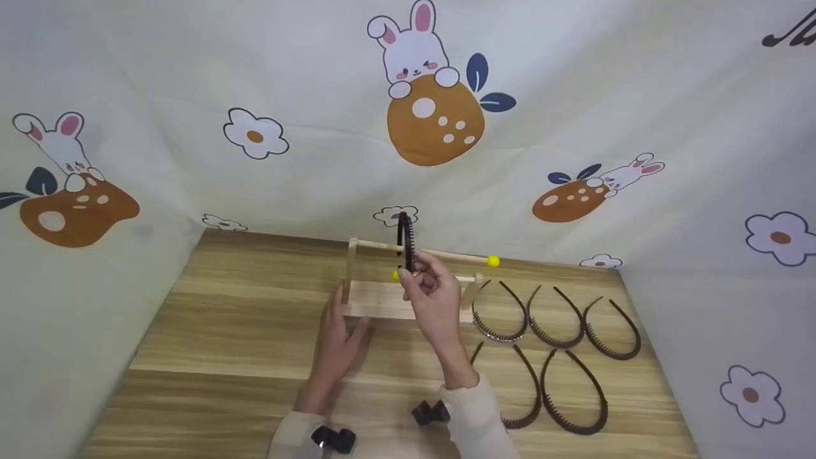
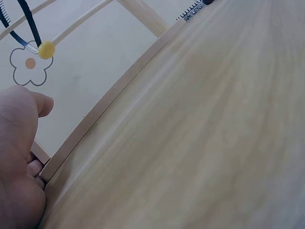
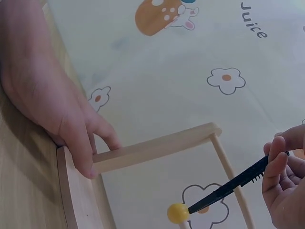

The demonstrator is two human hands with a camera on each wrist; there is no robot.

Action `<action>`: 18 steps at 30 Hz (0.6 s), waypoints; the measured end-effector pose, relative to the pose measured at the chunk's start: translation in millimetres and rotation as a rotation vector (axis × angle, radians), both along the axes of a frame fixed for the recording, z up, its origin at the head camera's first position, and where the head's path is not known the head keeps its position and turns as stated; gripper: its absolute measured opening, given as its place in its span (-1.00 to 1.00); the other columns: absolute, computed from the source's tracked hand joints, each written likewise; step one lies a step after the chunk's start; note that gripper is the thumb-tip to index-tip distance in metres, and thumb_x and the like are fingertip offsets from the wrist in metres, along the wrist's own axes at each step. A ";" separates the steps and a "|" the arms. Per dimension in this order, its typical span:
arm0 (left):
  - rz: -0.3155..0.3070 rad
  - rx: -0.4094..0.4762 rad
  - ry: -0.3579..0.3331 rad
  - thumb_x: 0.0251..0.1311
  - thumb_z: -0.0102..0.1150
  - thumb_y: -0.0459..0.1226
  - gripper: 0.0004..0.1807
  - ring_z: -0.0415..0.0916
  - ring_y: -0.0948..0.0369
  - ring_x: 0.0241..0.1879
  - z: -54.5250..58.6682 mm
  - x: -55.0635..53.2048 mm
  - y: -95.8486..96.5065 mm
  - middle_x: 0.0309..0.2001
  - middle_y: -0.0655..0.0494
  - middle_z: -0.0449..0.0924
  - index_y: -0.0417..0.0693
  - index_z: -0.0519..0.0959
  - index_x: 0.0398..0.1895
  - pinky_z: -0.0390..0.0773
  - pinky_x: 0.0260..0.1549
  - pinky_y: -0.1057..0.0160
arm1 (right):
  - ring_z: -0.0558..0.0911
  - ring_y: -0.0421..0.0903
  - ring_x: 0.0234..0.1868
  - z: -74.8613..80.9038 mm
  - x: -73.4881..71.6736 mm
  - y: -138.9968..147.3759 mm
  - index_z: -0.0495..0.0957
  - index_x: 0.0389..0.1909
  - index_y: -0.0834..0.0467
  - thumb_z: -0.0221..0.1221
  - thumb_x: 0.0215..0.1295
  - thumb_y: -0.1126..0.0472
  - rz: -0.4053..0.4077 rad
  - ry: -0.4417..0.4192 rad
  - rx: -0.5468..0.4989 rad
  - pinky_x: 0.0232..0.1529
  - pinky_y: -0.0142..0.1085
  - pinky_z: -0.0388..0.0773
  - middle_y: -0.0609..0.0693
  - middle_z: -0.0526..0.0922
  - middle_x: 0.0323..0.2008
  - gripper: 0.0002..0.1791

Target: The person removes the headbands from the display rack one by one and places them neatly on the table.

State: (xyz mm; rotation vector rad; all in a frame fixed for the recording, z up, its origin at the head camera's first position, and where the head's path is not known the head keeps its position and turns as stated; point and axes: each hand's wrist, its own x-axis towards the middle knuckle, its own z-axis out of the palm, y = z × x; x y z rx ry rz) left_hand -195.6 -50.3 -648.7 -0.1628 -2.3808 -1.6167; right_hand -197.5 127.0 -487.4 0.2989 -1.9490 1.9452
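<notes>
My right hand (image 1: 437, 306) pinches a black toothed headband (image 1: 408, 239), held upright above the wooden rack (image 1: 382, 292) so that it overlaps the back rod in the head view. In the right wrist view, one end of the headband (image 3: 228, 188) lies right at the yellow ball (image 3: 177, 213) tipping a rod. My left hand (image 1: 338, 341) grips the rack's left end, where the upright (image 3: 157, 151) meets the base. Some of its fingers are hidden behind that corner in the left wrist view.
Several dark headbands (image 1: 577, 427) lie in two rows on the wood-grain table (image 1: 242, 344), right of the rack. One by the rack has a sparkly band (image 1: 503, 338). A second yellow ball (image 1: 493, 261) tips the back rod. A printed cloth (image 1: 306, 191) hangs behind.
</notes>
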 end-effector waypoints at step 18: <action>-0.006 0.013 -0.055 0.59 0.31 -0.14 -0.04 0.12 -0.40 0.65 2.4 2.8 -0.7 0.74 -0.37 0.00 -0.11 -0.02 0.83 0.20 0.53 -0.57 | 0.57 -0.23 -0.51 -2.3 -0.1 25.2 0.61 0.23 0.53 0.33 0.41 0.56 -0.077 0.004 0.013 -0.49 -0.52 0.54 0.19 0.72 -0.21 -0.60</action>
